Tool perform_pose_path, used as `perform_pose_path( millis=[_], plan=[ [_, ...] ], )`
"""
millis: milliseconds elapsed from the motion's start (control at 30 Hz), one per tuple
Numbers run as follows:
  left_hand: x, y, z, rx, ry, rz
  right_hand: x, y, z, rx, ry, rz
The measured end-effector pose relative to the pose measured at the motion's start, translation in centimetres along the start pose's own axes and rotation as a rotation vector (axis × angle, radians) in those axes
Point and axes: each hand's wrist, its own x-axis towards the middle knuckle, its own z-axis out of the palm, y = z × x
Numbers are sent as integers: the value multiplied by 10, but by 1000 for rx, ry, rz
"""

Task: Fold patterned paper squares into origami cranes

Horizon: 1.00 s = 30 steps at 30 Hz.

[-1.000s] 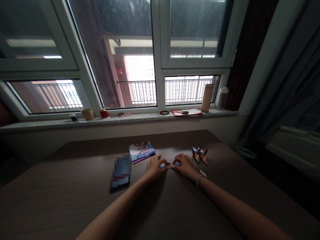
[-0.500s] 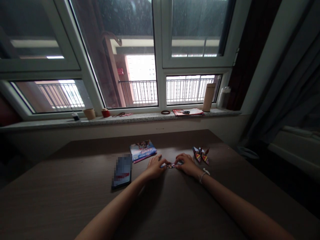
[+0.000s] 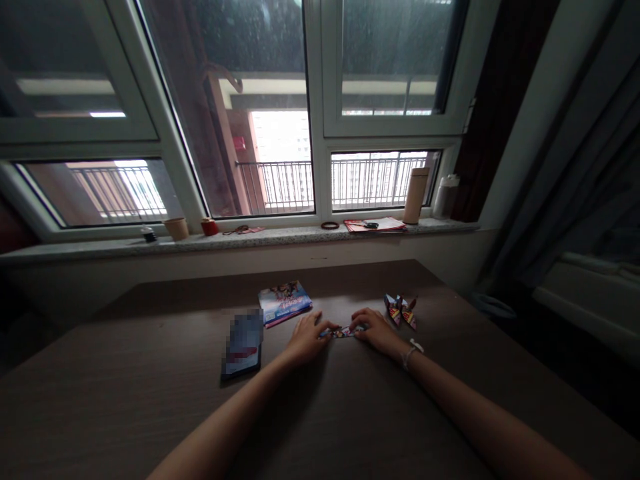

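- so, from the head view, both forearms reach out over a brown wood-grain table (image 3: 100,380) toward its far side, with the hands close together near the middle.
- the left hand (image 3: 307,340) has its fingers curled down over the left end of a narrow folded paper strip (image 3: 342,332); not clenched into a fist, but whether it pinches or only presses, i can't tell.
- the right hand (image 3: 377,331) sits the same way on the strip's right end, with a pale band (image 3: 411,353) on its wrist; its grip is just as hard to tell.
- the strip lies flat on the table between the hands, printed in bright colours, its finer creases too small to make out.
- the step in hand looks like working the strip by hand; the next move seems to call for both ends staying pinned so that it doesn't slip.
- just right of the right hand, on the far side, stand two paper cranes (image 3: 400,311).
- left of the left hand lie a printed booklet (image 3: 285,303) and a pixelated dark slab (image 3: 242,343), too blurred to name.
- beyond the table, a stone windowsill (image 3: 295,235) holds a cup (image 3: 175,229), a flask (image 3: 416,195) and a bottle (image 3: 446,197).
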Motion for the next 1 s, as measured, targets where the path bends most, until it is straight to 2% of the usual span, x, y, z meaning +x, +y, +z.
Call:
perform_pose_path(
  millis=[267, 700, 1000],
  plan=[
    [-7, 5, 7, 9, 144, 23, -9, -7, 2, -45, 74, -60],
    [-3, 5, 11, -107, 272, 65, -13, -11, 4, -106, 131, -105],
    [1, 19, 7, -282, 277, -143, -12, -8, 8, -132, 158, -77]
  ],
)
